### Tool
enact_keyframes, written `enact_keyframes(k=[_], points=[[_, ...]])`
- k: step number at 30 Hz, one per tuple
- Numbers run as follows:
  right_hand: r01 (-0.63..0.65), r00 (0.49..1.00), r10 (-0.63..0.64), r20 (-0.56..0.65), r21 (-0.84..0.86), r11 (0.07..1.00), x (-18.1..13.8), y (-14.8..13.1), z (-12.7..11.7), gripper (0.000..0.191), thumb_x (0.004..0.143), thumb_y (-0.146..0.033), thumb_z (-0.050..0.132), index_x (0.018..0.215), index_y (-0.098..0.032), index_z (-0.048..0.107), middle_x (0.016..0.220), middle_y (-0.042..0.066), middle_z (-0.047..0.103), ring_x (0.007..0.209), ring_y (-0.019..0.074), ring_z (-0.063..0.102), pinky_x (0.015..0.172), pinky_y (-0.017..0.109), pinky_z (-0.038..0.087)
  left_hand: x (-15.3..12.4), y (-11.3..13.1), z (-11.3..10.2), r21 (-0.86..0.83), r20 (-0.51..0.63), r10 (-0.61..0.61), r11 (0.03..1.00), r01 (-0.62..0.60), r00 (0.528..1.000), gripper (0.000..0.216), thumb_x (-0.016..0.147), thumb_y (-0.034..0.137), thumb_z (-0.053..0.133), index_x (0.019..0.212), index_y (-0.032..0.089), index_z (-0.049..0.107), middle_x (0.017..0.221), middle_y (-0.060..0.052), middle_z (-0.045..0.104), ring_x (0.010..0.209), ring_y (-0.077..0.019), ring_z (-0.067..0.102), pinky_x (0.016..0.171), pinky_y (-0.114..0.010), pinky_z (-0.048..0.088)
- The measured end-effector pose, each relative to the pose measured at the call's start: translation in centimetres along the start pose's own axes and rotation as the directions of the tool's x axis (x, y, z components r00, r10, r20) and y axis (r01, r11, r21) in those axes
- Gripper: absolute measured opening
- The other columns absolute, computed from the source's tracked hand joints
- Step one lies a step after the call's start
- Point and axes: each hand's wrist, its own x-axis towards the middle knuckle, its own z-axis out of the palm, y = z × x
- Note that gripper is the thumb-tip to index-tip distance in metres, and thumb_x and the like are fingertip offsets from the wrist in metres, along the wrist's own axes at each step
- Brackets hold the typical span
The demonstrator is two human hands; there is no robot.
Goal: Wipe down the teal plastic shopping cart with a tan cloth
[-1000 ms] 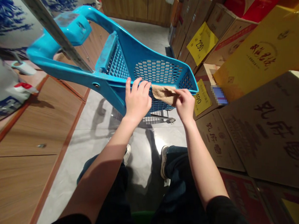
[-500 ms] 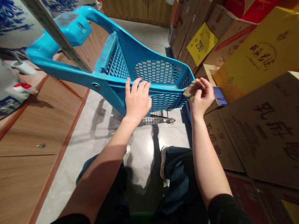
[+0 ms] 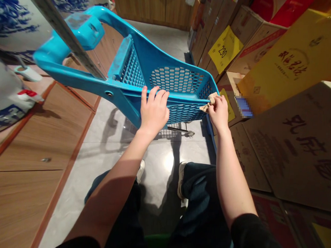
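A blue plastic shopping cart (image 3: 144, 52) with honeycomb-pattern basket walls stands sideways in front of me, its handle at the upper left. My left hand (image 3: 155, 111) grips the near rim of the basket, its fingers hooked over the edge. Toward the right end of that rim, my right hand (image 3: 219, 113) pinches a crumpled beige cloth (image 3: 213, 98). The cloth is folded over the rim near the front corner and hangs partly down the outer side. Part of it is hidden by the fingers.
A metal pole (image 3: 68, 37) crosses the cart's handle. Wooden cabinets (image 3: 45, 134) line the left side, with blue-and-white jars (image 3: 11, 21) above. Stacked cartons (image 3: 298, 136) and a yellow box (image 3: 289, 59) stand close on the right, beside a yellow price sign (image 3: 225, 50).
My right hand has moved slightly left and down, bringing the cloth onto the rim's corner. My left hand keeps its place on the rim.
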Motion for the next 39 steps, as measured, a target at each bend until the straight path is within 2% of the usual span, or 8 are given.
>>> enact_keyframes(k=[3, 7, 14, 22, 27, 32, 35, 39], points=[[0.086, 0.996, -0.085, 0.029, -0.017, 0.996, -0.4, -1.1, 0.7, 0.035, 0.089, -0.014, 0.053, 0.119, -0.024, 0.071, 0.128, 0.013, 0.074, 0.134, 0.0328, 0.062, 0.128, 0.065, 0.042, 0.1, 0.1, 0.2, 0.008, -0.025, 0.000, 1.000, 0.000, 1.000, 0.069, 0.086, 0.013, 0.061, 0.154, 0.024, 0.066, 0.152, -0.011, 0.072, 0.157, -0.0376, 0.053, 0.146, -0.068, 0.016], [0.113, 0.992, -0.111, 0.068, -0.030, 0.993, -0.4, -2.5, 0.6, 0.037, 0.090, -0.011, 0.050, 0.115, -0.026, 0.073, 0.119, 0.012, 0.077, 0.123, 0.0305, 0.066, 0.115, 0.053, 0.054, 0.1, 0.1, 0.1, 0.006, -0.033, -0.017, 1.000, 0.017, 0.999, 0.070, 0.086, 0.014, 0.061, 0.154, 0.026, 0.066, 0.151, -0.011, 0.072, 0.157, -0.0368, 0.053, 0.146, -0.067, 0.015], [-0.049, 0.997, 0.044, -0.061, -0.085, 0.995, 0.0, -0.1, -0.6, 0.027, 0.092, -0.015, 0.051, 0.102, -0.025, 0.073, 0.108, 0.011, 0.076, 0.111, 0.0305, 0.068, 0.111, 0.052, 0.056, -0.1, -0.3, 0.2, -0.010, -0.033, 0.012, 1.000, -0.012, 0.999, 0.068, 0.086, 0.013, 0.061, 0.153, 0.025, 0.066, 0.152, -0.010, 0.072, 0.157, -0.0362, 0.054, 0.146, -0.067, 0.016], [0.162, 0.985, -0.161, 0.062, -0.008, 0.987, -1.0, -6.0, 1.7, 0.028, 0.105, -0.020, 0.050, 0.117, -0.028, 0.074, 0.128, 0.011, 0.078, 0.133, 0.0300, 0.066, 0.122, 0.053, 0.051, 0.1, 0.4, -0.2, -0.021, 0.011, -0.029, 0.999, 0.029, 1.000, 0.067, 0.087, 0.014, 0.059, 0.153, 0.023, 0.066, 0.155, -0.011, 0.070, 0.159, -0.0370, 0.050, 0.146, -0.067, 0.014], [0.030, 0.998, -0.035, -0.044, -0.102, 0.994, -0.2, -2.8, 0.1, 0.025, 0.095, -0.017, 0.050, 0.101, -0.025, 0.073, 0.108, 0.011, 0.076, 0.112, 0.0297, 0.068, 0.105, 0.049, 0.058, 0.1, 0.1, -1.1, -0.016, 0.058, -0.002, 1.000, 0.003, 0.998, 0.075, 0.084, 0.012, 0.061, 0.157, 0.027, 0.062, 0.166, -0.008, 0.062, 0.164, -0.0368, 0.046, 0.146, -0.067, 0.015], [-0.051, 0.993, 0.038, -0.113, -0.115, 0.992, 0.0, -0.3, -0.6, 0.024, 0.088, -0.014, 0.050, 0.095, -0.024, 0.070, 0.101, 0.009, 0.074, 0.100, 0.0281, 0.066, 0.097, 0.045, 0.058, -0.1, -0.2, -2.3, -0.007, -0.100, -0.066, 0.998, 0.066, 0.993, 0.062, 0.090, 0.015, 0.061, 0.150, 0.028, 0.066, 0.172, -0.008, 0.056, 0.170, -0.0401, 0.035, 0.143, -0.075, 0.010], [-0.010, 0.996, 0.000, -0.094, -0.108, 0.994, -0.5, -2.9, 0.5, 0.026, 0.091, -0.011, 0.048, 0.097, -0.025, 0.069, 0.104, 0.011, 0.075, 0.106, 0.0296, 0.066, 0.101, 0.047, 0.056, -0.2, -1.0, -2.4, -0.014, -0.136, -0.104, 0.995, 0.103, 0.985, 0.059, 0.090, 0.019, 0.064, 0.148, 0.028, 0.067, 0.164, -0.007, 0.064, 0.166, -0.0415, 0.038, 0.143, -0.076, 0.006], [0.127, 0.990, -0.126, 0.069, -0.015, 0.992, -0.8, -7.5, 1.9, 0.029, 0.096, -0.009, 0.048, 0.105, -0.026, 0.070, 0.113, 0.010, 0.076, 0.113, 0.0291, 0.066, 0.104, 0.045, 0.054, -0.2, -2.0, -1.9, 0.014, -0.134, -0.100, 0.995, 0.102, 0.986, 0.054, 0.090, 0.024, 0.066, 0.144, 0.032, 0.069, 0.151, -0.002, 0.072, 0.159, -0.0392, 0.046, 0.145, -0.071, 0.007]])
